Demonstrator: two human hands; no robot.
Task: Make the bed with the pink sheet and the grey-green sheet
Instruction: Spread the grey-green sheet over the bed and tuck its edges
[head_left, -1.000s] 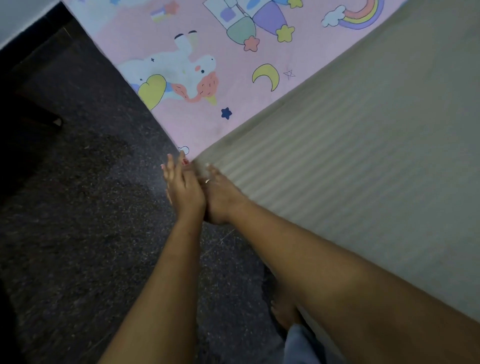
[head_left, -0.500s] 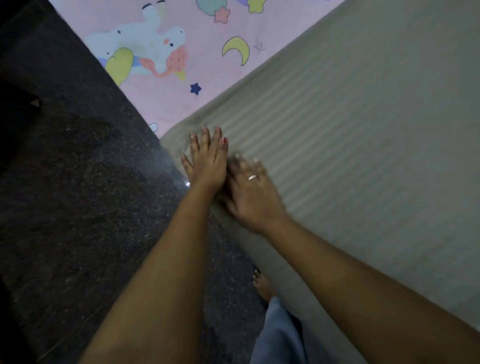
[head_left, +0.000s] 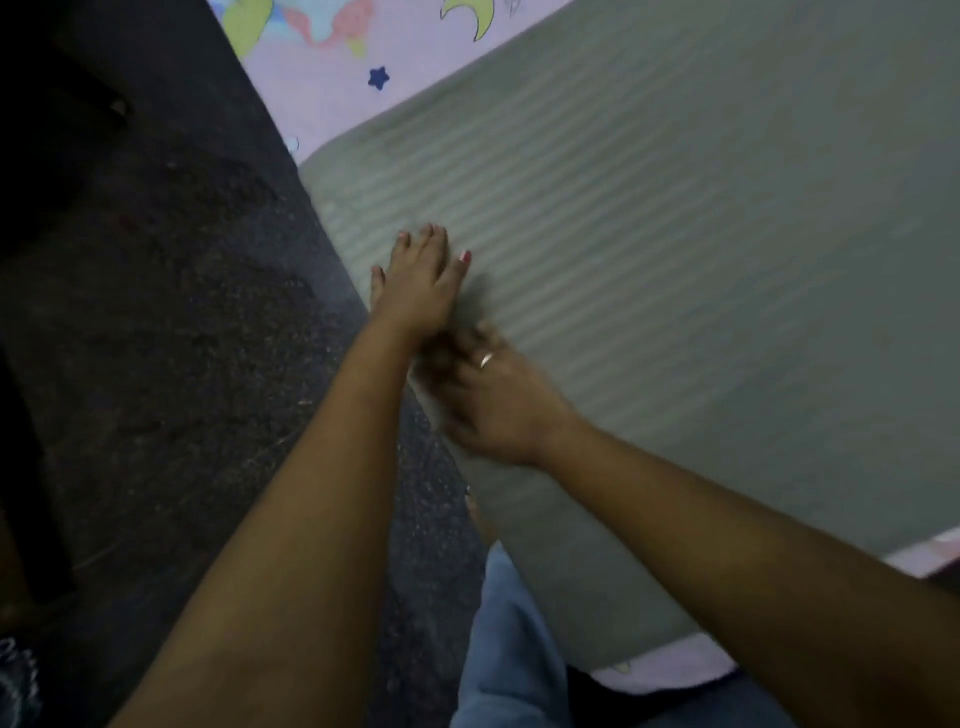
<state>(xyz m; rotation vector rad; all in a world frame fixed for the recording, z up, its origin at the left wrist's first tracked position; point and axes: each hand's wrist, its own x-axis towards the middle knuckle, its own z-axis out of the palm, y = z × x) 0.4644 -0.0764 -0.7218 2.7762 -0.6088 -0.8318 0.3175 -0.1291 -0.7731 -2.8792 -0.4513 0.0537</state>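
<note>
Grey-green sheet (head_left: 675, 218) under left hand (head_left: 418, 291)

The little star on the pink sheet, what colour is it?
The star is dark blue, clearest in the head view.

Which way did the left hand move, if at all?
Yes. The left hand slid back along the grey-green sheet, away from its corner by the pink sheet.

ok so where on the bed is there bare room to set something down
The grey-green sheet is bare across its wide striped stretch right of both hands, up to the pink sheet. Crowded at its edge by the floor: left hand flat there, blurred right hand close behind it.
</note>
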